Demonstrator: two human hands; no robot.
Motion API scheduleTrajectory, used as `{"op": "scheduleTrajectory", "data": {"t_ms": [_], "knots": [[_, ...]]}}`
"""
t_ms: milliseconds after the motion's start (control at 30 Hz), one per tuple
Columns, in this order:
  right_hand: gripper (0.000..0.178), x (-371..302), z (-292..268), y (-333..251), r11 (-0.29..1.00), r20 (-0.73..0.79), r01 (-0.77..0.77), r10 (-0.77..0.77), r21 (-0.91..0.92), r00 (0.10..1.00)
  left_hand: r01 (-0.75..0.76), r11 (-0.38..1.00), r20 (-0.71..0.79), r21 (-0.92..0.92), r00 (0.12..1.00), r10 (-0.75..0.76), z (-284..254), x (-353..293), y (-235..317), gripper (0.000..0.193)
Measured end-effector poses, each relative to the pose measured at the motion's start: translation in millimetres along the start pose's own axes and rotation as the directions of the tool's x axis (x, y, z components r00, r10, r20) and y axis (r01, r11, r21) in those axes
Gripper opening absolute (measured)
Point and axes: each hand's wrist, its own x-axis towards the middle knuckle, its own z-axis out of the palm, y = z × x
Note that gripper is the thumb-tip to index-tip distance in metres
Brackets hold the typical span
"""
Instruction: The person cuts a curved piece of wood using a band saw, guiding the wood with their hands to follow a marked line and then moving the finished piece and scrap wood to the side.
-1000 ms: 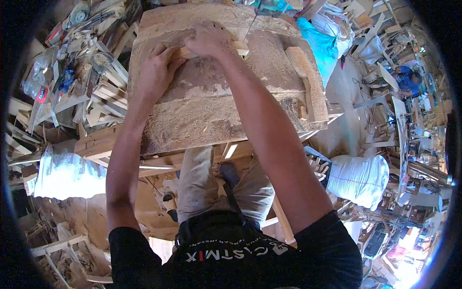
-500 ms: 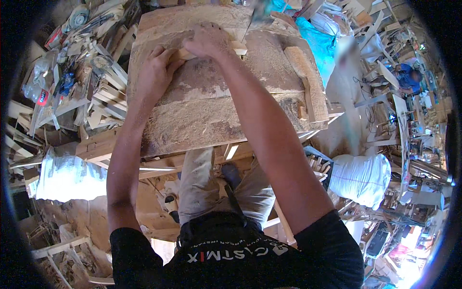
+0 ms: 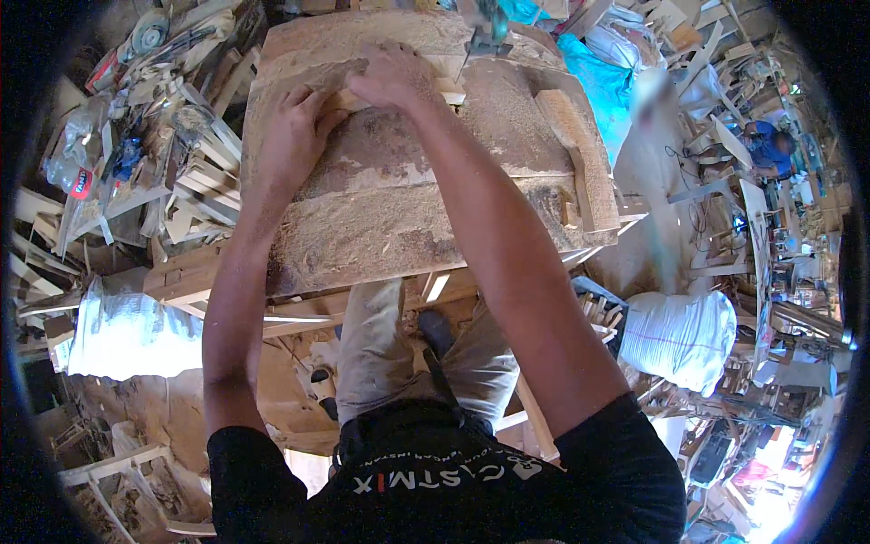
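A pale piece of wood (image 3: pixel 346 102) lies on the sawdust-covered wooden worktable (image 3: pixel 381 231), near its far side. My left hand (image 3: pixel 302 131) grips its left end, with the fingers bent over it. Further right, my right hand (image 3: pixel 395 76) presses on the wood from above, its fingers curled and partly hidden. Past my right hand shows a pale wood end (image 3: pixel 450 91); whether it belongs to the same piece I cannot tell. Just beyond that end a thin upright saw blade (image 3: pixel 466 65) comes down from a blurred greenish machine part (image 3: pixel 489 32).
A curved wooden piece (image 3: pixel 580 154) and a small block (image 3: pixel 570 213) lie along the table's right side. Wood offcuts (image 3: pixel 204 172) are heaped at left. White sacks (image 3: pixel 681 337) stand right of my legs. A person in blue (image 3: pixel 770 150) is far right.
The machine part above the blade now shows lower and more clearly. Both hands keep their grip on the wood, with barely any shift.
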Motion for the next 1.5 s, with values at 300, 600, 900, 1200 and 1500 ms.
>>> {"op": "scheduleTrajectory", "data": {"t_ms": [300,600,900,1200,1500], "knots": [[0.076,3,-4,-4,1.0,0.02,0.021,-0.021,0.021,1.0,-0.024,0.998,-0.017,-0.063,1.0,0.023,6,0,-9,0.033],[0.073,3,-7,-2,0.999,0.034,0.007,-0.008,0.038,0.999,0.031,0.999,0.037,0.014,0.999,-0.032,2,2,-1,0.036],[0.072,5,-5,-1,1.0,0.001,-0.004,0.004,0.006,1.0,-0.002,0.999,0.016,0.036,1.0,0.002,1,5,0,0.035],[0.073,6,-3,0,1.0,-0.007,-0.01,0.01,0.019,1.0,0.032,0.998,0.029,0.055,0.999,-0.033,-5,7,7,0.026],[0.07,2,-10,-5,0.996,0.018,0.004,-0.006,0.085,1.0,0.053,0.998,0.014,-0.021,0.999,-0.052,0,5,-2,0.031]]}}
